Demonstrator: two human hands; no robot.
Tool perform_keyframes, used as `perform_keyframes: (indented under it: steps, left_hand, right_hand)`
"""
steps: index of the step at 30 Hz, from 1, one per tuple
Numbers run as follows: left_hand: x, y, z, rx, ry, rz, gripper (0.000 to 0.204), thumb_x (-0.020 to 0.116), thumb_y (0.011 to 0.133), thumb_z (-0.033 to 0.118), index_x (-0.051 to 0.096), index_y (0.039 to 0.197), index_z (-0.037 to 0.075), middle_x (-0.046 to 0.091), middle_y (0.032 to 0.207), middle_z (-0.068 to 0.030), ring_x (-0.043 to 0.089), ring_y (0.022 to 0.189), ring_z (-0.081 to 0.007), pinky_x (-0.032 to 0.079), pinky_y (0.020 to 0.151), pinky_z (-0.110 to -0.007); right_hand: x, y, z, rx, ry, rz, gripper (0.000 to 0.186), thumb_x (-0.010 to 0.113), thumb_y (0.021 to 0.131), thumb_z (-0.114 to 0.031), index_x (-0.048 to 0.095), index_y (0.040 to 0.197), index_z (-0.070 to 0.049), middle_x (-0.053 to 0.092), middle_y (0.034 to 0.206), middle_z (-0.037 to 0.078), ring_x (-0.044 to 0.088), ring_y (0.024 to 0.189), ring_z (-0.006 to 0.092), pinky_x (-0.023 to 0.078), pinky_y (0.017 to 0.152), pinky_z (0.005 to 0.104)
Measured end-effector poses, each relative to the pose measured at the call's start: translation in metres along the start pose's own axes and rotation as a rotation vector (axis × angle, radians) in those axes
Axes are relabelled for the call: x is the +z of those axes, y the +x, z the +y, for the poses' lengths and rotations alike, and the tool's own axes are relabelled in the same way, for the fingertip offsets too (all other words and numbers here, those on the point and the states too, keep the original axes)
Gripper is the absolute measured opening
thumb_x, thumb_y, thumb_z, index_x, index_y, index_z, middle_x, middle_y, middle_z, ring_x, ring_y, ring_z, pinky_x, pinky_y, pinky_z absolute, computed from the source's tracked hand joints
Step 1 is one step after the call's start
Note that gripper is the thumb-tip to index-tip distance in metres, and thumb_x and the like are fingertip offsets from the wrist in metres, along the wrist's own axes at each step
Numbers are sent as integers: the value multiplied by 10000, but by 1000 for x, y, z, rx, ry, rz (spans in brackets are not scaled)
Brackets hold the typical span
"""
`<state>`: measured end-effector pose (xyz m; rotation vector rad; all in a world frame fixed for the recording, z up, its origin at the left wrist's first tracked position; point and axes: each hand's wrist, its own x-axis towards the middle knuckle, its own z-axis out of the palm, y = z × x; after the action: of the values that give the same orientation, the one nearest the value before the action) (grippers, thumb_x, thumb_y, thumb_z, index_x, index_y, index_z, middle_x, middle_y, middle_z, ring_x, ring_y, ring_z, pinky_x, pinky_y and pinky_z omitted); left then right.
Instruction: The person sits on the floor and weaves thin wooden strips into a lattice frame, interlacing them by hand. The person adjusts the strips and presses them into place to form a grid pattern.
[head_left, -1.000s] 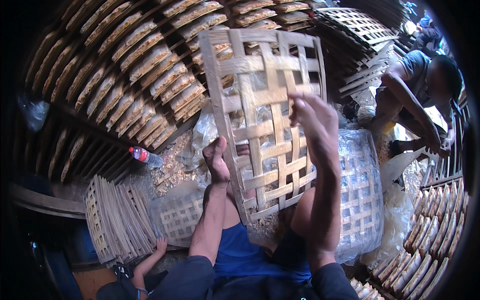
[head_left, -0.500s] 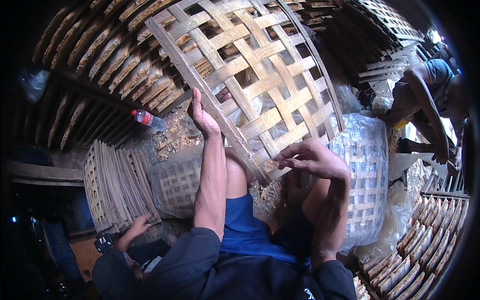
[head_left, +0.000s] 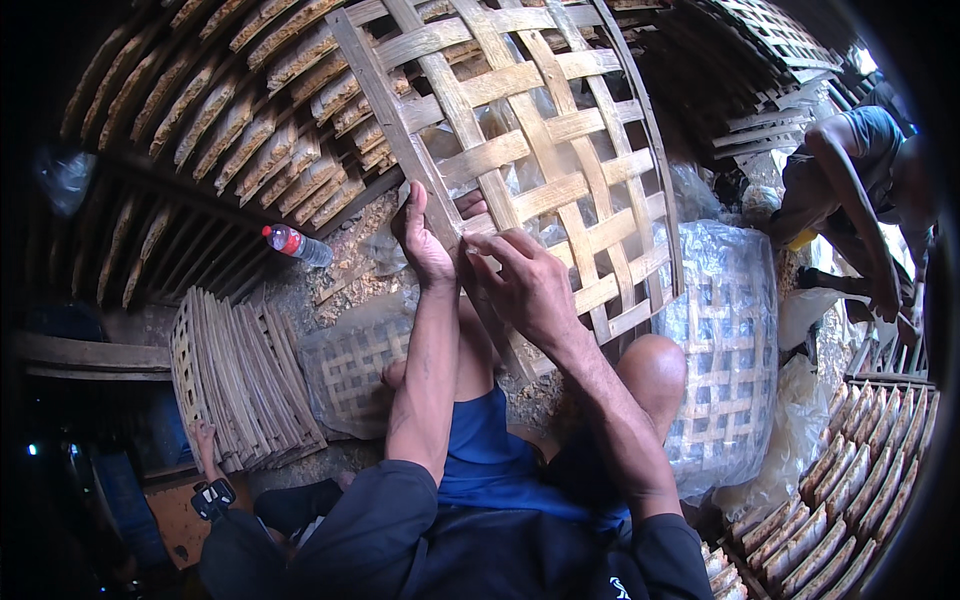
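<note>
On my feed I have both hands on the rack (head_left: 545,155), a woven lattice of pale flat strips with wooden side rails. It is held up off the floor, tilted, in front of the knees, its far end reaching over toward the shelves.

My left hand (head_left: 427,245) is closed around the left rail: the thumb lies along the outer side, and its fingers show through the gaps behind. My right hand (head_left: 530,285) is bent in just beside it, fingertips drawn nearly together at the same rail; I cannot tell whether they pinch the wood or anything small.

To the left I see a stack of racks (head_left: 245,385) with another person's hand (head_left: 205,438) at its near left side, and between it and my left forearm a plastic-covered rack (head_left: 345,370). Beyond these lies a red-capped bottle (head_left: 297,245) on the littered floor. Far left, shelves hold rows of brown-edged slabs (head_left: 285,155).

On the right, near the knee, is a plastic-wrapped bundle (head_left: 722,365) of lattice. Farther right, a person (head_left: 845,175) bends forward; nearer stand more slabs (head_left: 850,480) in rows.
</note>
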<state>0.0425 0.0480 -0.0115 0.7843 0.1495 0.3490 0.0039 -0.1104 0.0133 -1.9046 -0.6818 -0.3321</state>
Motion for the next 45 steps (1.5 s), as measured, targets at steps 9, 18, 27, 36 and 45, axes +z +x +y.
perform_keyframes:
  steps: [9, 18, 27, 36, 45]
  left_hand:
    - [3, -3, 0, 28, 18, 3, 612, 575, 1006, 507, 551, 1278, -40, 707, 994, -235, 747, 795, -320, 629, 706, -388]
    - [2, -6, -4, 39, 12, 36, 493, 599, 1022, 375, 580, 1178, -92, 698, 949, -237, 746, 755, -359, 642, 663, -439]
    - [3, -9, -4, -18, -14, 29, 482, 611, 1014, 365, 604, 1172, -90, 716, 975, -206, 748, 748, -336, 640, 681, -424]
    - [9, -14, -4, 132, 62, -11, 375, 612, 1012, 294, 657, 1093, -70, 718, 971, -186, 750, 747, -339, 633, 690, -418]
    - [2, -11, -12, 261, 163, 55, 243, 652, 997, 211, 704, 843, 31, 658, 821, 1, 577, 752, -98, 460, 737, -285]
  right_hand:
    - [8, -4, 8, -163, -43, 68, 195, 731, 865, -102, 673, 1050, -86, 640, 912, 96, 690, 824, 295, 565, 649, 403]
    - [9, 4, -3, -90, -102, 112, 213, 712, 897, -91, 681, 1107, -105, 648, 929, 87, 699, 795, 290, 562, 643, 385]
    - [12, 11, 14, -235, -195, 80, 304, 711, 872, -78, 650, 1167, -113, 646, 1015, 85, 704, 837, 286, 565, 659, 375]
    - [-3, 8, 11, -101, -42, 67, 321, 712, 851, -5, 634, 1150, -91, 648, 1021, 123, 686, 872, 339, 560, 696, 419]
    - [-4, 15, 10, -249, -205, 5, 233, 698, 897, -66, 642, 1124, -66, 673, 1080, 92, 701, 949, 295, 580, 734, 384]
